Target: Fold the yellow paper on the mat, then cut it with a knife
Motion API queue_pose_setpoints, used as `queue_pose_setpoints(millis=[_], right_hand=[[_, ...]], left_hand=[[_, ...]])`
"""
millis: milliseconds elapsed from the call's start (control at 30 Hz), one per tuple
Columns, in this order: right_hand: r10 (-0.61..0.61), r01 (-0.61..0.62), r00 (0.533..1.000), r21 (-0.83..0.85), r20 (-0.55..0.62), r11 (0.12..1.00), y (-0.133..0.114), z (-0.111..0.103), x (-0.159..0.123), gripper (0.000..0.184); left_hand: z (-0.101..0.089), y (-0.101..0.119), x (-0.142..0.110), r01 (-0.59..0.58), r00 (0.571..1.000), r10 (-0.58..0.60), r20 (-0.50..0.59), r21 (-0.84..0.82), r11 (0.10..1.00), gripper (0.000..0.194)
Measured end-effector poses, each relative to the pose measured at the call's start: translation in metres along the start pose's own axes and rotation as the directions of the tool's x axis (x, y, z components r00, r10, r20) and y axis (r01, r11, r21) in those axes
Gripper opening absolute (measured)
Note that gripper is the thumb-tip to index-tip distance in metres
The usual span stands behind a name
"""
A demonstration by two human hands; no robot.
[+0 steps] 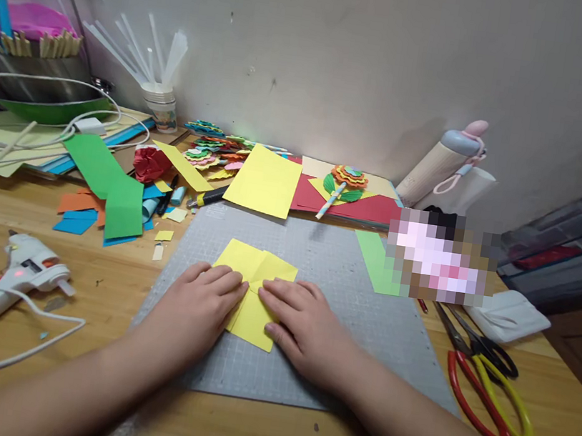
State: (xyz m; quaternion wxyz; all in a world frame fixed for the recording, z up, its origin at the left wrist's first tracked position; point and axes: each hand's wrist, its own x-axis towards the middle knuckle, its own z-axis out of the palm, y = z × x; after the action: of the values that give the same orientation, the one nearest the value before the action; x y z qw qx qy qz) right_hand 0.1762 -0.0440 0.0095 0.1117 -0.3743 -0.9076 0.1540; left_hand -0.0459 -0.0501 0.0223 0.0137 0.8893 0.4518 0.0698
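Note:
A creased square of yellow paper lies on the grey cutting mat, and fold lines run through its middle. On its left side rests my left hand, palm down, its fingers lying along the sheet. My right hand presses the right side with fingers stretched flat, thumb slightly apart. The fingertips of both hands come close together near the paper's centre. Parts of the sheet are hidden beneath the fingers. Behind it, another yellow sheet overlaps the mat's far edge.
To the left are a glue gun with its cord and folded green paper. Scissors lie on the right. At the back stand a paper flower, a cup of glue sticks and a bottle. A cutter lies behind the mat.

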Motion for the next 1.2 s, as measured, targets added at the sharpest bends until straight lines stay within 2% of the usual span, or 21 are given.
queue_pose_setpoints(millis=[133,267,367,500,733,1033,1200], right_hand=[[0.021,-0.017,0.998,-0.061,0.066,0.998,0.001,0.000,0.005,0.044],[-0.084,0.090,0.989,-0.052,0.118,0.995,0.011,-0.005,0.017,0.046],[-0.170,0.168,0.969,0.027,0.178,0.985,0.022,-0.011,0.026,0.047],[-0.208,0.192,0.958,0.096,0.198,0.977,0.029,-0.015,0.032,0.045],[-0.197,0.203,0.972,-0.028,0.131,0.979,0.016,-0.010,0.031,0.046],[-0.101,0.112,0.976,-0.050,0.191,0.992,0.012,-0.004,0.015,0.053],[-0.050,0.055,0.980,-0.021,0.195,0.998,0.007,-0.013,-0.002,0.047]], left_hand=[[0.005,-0.005,-0.009,-0.048,0.996,0.050,-0.074,0.019,0.999,0.035],[0.010,-0.008,-0.016,-0.038,0.988,0.041,-0.147,0.019,0.999,0.037],[0.013,-0.010,-0.018,-0.034,0.991,0.035,-0.131,0.010,0.999,0.038],[0.014,-0.013,-0.018,-0.045,0.995,0.047,-0.091,0.024,0.999,0.040],[0.012,-0.016,-0.014,-0.116,0.987,0.119,-0.112,0.037,0.993,0.044],[0.012,-0.005,-0.013,-0.025,0.985,0.005,-0.171,-0.118,0.993,0.035],[0.010,-0.006,-0.014,-0.019,0.983,-0.005,-0.185,-0.128,0.992,0.033]])
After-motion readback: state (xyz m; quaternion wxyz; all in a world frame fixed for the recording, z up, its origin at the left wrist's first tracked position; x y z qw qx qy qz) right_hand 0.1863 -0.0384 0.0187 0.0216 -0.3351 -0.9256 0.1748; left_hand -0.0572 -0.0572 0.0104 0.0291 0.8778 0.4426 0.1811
